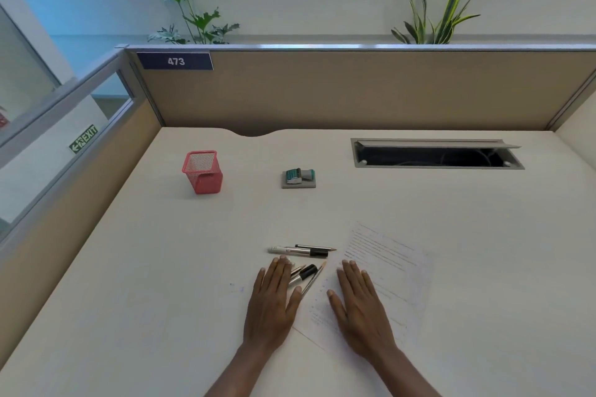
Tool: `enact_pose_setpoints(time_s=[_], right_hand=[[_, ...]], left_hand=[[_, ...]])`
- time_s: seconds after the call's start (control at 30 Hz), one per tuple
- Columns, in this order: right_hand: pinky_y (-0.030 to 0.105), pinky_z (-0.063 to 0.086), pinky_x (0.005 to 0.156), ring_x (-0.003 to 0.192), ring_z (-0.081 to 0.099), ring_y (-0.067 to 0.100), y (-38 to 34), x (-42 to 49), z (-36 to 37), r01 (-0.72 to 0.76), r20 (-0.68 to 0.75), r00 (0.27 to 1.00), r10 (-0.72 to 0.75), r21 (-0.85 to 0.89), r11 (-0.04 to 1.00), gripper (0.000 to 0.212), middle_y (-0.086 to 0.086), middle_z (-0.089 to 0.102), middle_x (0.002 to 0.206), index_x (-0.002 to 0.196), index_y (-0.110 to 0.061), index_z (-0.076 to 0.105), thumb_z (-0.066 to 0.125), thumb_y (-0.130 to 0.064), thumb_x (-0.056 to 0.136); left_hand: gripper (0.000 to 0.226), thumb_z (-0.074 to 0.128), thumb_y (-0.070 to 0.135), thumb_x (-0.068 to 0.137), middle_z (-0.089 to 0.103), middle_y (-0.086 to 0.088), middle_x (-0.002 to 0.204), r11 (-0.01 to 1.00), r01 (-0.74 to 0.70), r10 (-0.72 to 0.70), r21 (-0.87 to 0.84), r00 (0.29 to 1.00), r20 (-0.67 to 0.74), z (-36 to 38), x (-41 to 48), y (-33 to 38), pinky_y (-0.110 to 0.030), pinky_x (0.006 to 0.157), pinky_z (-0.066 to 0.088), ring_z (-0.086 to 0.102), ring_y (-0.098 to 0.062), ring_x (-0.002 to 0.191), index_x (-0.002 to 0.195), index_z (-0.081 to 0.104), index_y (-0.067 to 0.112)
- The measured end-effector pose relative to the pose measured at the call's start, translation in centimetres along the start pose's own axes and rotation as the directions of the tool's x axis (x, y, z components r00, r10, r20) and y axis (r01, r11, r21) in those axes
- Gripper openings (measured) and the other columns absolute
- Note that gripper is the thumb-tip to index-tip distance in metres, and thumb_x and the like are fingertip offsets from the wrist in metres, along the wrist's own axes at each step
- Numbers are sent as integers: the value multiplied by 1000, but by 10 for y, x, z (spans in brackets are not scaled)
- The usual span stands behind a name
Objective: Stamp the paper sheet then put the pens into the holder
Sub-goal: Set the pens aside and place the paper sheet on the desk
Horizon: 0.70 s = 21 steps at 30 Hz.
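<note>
Resting flat and empty, the left hand (272, 303) beside the pens (303, 263) and the right hand (361, 306) on the paper sheet (390, 264) are waiting, the stamp (298, 177) needing fetching first.

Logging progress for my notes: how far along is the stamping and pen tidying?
Nothing looks done. The teal stamp sits untouched on its grey pad, the red mesh holder looks empty. Both hands lie flat and empty, the right hand on the printed paper sheet. Pens remain loose.

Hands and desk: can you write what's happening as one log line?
left hand: flat, open | right hand: flat on paper | pens: loose | stamp: untouched | holder: empty
</note>
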State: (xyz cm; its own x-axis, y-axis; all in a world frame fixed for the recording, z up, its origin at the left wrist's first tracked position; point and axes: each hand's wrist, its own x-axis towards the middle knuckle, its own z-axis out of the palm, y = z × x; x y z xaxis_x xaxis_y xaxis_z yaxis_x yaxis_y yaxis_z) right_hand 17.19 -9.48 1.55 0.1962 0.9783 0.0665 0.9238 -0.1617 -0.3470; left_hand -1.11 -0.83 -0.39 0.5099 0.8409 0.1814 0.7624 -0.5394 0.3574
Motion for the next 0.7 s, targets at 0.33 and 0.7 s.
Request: enact_pose_setpoints(time_s=[0.33, 0.7], right_hand=[[52, 35, 109, 130, 50, 38, 16, -11, -23, -245, -141, 964, 224, -161, 956, 83, 24, 58, 133, 114, 1, 68, -2, -41, 100], [32, 9, 116, 135, 44, 35, 27, -20, -4, -214, -85, 975, 207, -85, 973, 77, 22, 47, 145, 132, 1, 57, 4, -47, 102]], left_hand=[[66, 30, 61, 95, 2, 8, 163, 948, -308, 283, 82, 931, 229, 4, 62, 13, -37, 124, 3, -6, -6, 150, 153, 22, 29], [54, 26, 46, 102, 16, 8, 162, 976, -200, 179, 84, 961, 212, -6, 61, -34, -33, 122, 11, 16, -9, 149, 154, 19, 30]])
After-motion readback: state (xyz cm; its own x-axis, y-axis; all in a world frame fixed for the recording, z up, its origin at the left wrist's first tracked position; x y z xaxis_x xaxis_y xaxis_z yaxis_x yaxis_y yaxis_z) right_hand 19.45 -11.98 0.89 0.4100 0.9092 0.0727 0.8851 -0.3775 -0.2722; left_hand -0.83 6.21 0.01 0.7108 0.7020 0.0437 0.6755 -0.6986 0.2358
